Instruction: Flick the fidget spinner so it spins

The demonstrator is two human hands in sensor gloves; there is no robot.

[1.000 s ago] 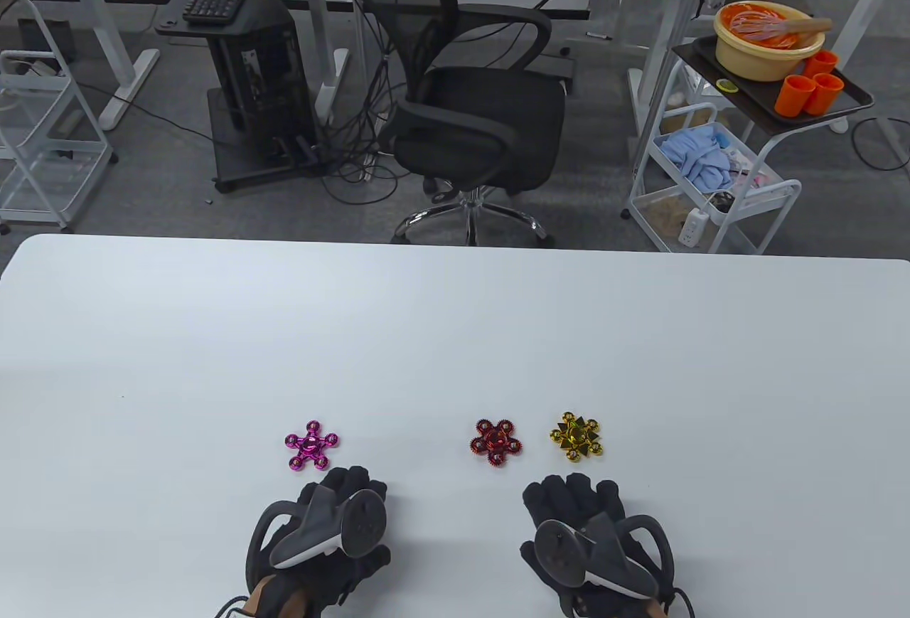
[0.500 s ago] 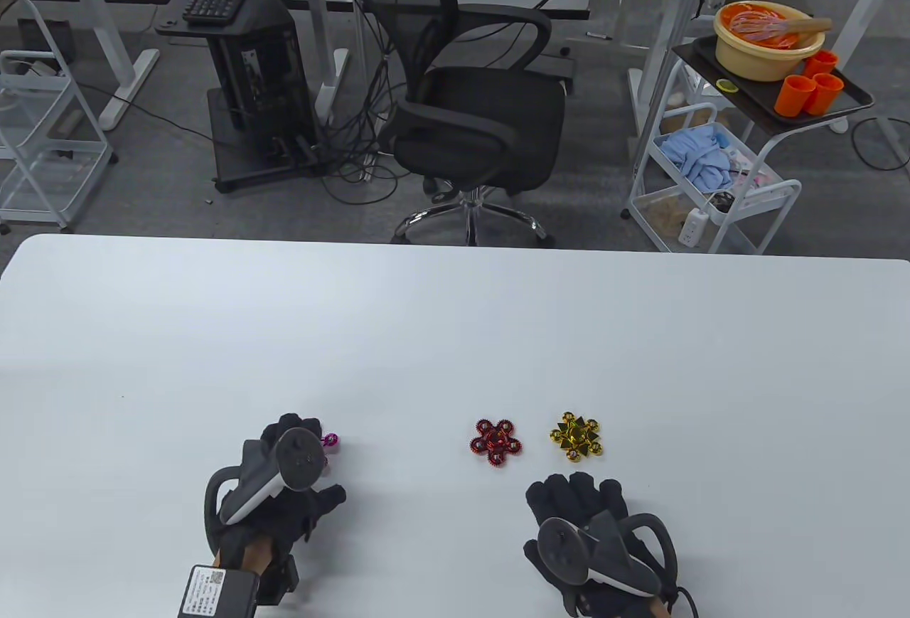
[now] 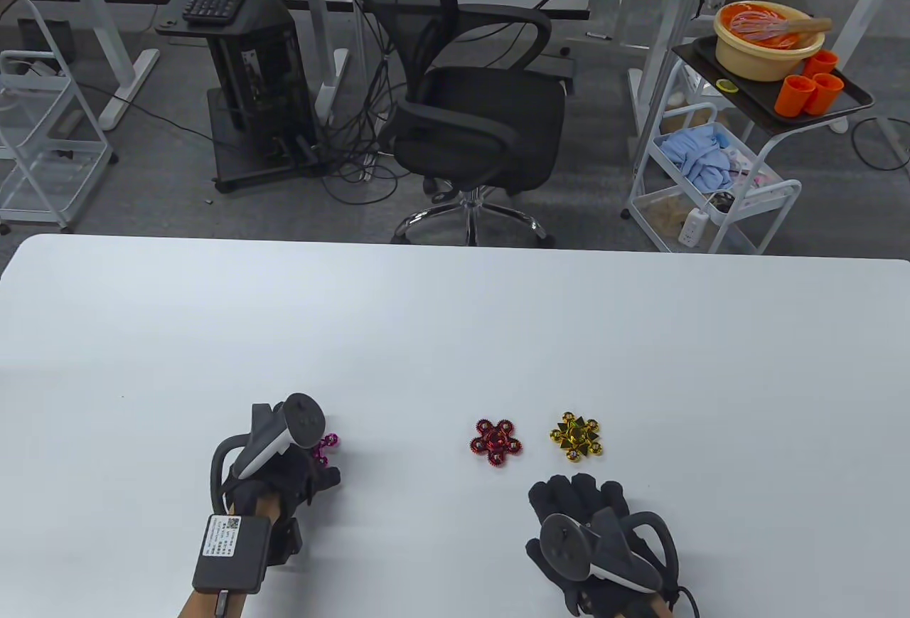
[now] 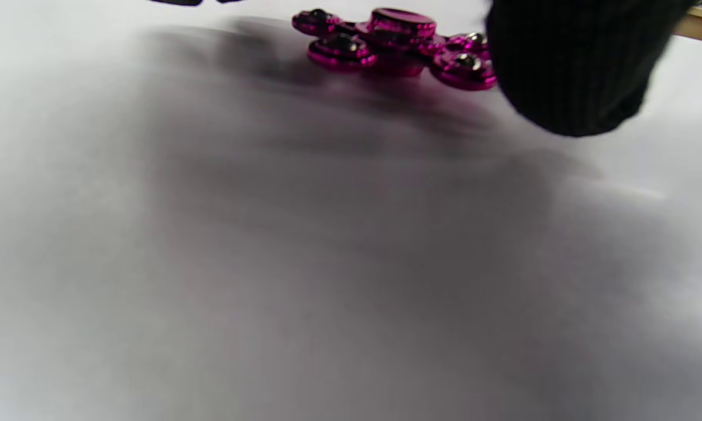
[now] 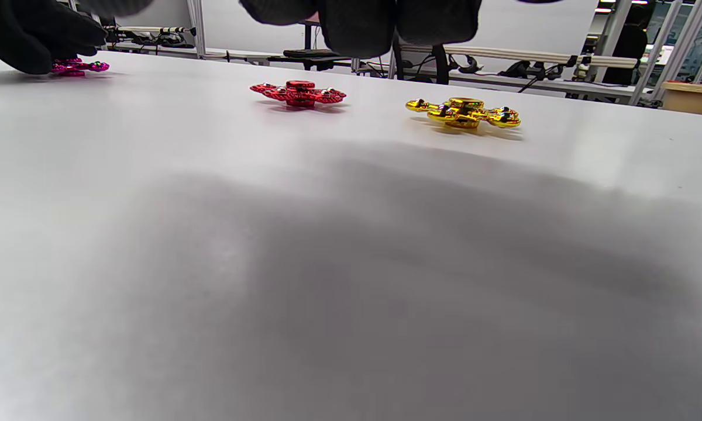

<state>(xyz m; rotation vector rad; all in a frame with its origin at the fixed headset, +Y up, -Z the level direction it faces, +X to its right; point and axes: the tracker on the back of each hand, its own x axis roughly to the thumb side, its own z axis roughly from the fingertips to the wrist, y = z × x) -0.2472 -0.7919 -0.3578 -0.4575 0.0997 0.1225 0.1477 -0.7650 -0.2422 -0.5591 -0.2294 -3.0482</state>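
A pink fidget spinner [image 4: 395, 44] lies flat on the white table [image 3: 455, 333]. My left hand [image 3: 284, 472] is over it, so only two lobes [image 3: 328, 441] show in the table view. In the left wrist view one gloved fingertip [image 4: 573, 70] is right at the spinner's right lobe, and the centre cap is uncovered. I cannot tell whether the fingertip touches the lobe. A red spinner [image 3: 495, 443] and a gold spinner [image 3: 576, 437] lie to the right. My right hand [image 3: 583, 504] rests flat and empty on the table just in front of them.
The right wrist view shows the red spinner [image 5: 298, 93], the gold spinner [image 5: 462, 112] and the pink one [image 5: 76, 66] under my left hand [image 5: 29, 35]. Beyond the table's far edge stand an office chair [image 3: 469, 113] and a cart [image 3: 718, 184].
My left hand has moved forward and left from the table's front edge to cover the pink spinner, and has turned onto its side. My right hand has stayed in place.
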